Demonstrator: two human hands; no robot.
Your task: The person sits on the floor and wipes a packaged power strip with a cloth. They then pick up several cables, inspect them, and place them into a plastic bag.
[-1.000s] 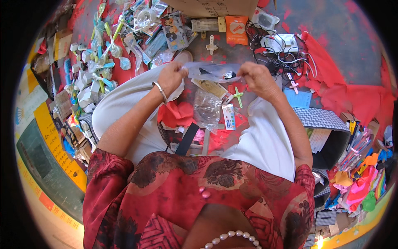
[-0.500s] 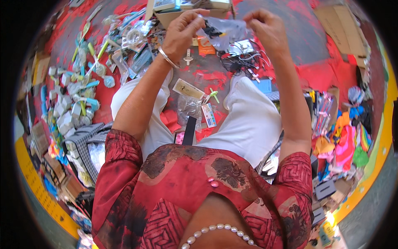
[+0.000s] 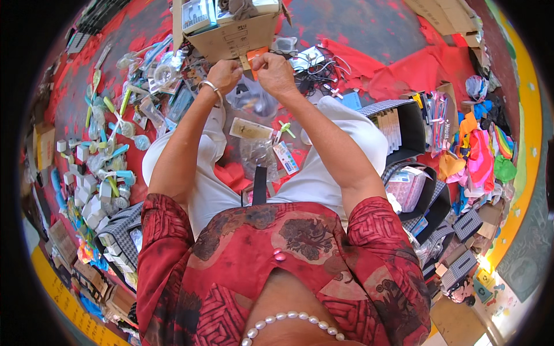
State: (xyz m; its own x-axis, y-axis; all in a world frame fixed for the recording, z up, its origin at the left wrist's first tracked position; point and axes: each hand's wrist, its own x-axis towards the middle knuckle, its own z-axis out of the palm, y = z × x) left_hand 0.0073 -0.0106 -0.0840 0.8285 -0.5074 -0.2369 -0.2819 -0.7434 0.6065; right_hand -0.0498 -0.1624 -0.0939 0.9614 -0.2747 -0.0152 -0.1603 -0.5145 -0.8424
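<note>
A translucent plastic bag (image 3: 251,99) hangs below my two hands, with something dark inside that I cannot make out clearly. My left hand (image 3: 225,75) pinches the bag's top on one side. Close by, my right hand (image 3: 275,73) pinches the other side, its fingertips partly hidden behind the knuckles. Under the bag, between my knees, lie a pale flat packet (image 3: 251,128), a crumpled clear bag (image 3: 257,153), a small white card with coloured dots (image 3: 285,157) and a green ribbon-like piece (image 3: 287,129).
A cardboard box (image 3: 231,39) stands just beyond my hands, filled with packages. To the left are heaped wrapped brushes (image 3: 124,127) and small grey-white boxes (image 3: 89,193). Tangled black cables (image 3: 317,75) lie ahead right; checked organisers (image 3: 404,130) and colourful balloons (image 3: 480,161) sit at right.
My hands have come closer together and nearer to me, shifting left. The bag, stretched between them before, now hangs down below them. The whole view has turned slightly.
</note>
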